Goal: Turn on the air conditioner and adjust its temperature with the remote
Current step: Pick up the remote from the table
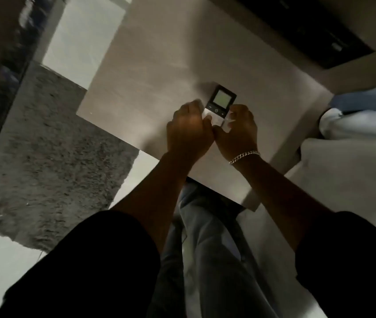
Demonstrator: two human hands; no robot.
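Note:
A white air-conditioner remote (220,106) with a dark top panel and a small greenish screen is held over the pale table (141,83). My left hand (188,129) wraps its lower left side. Gripping the lower right side is my right hand (239,131), which wears a chain bracelet on its wrist. Both thumbs rest on the white button area below the power button. The lower end of the remote is hidden by my fingers. No air conditioner is in view.
A dark flat object (308,31) lies at the table's far right. A grey shaggy rug (51,152) covers the floor to the left. White and blue cloth (361,120) sits at the right. My legs in grey trousers (207,249) are below the table edge.

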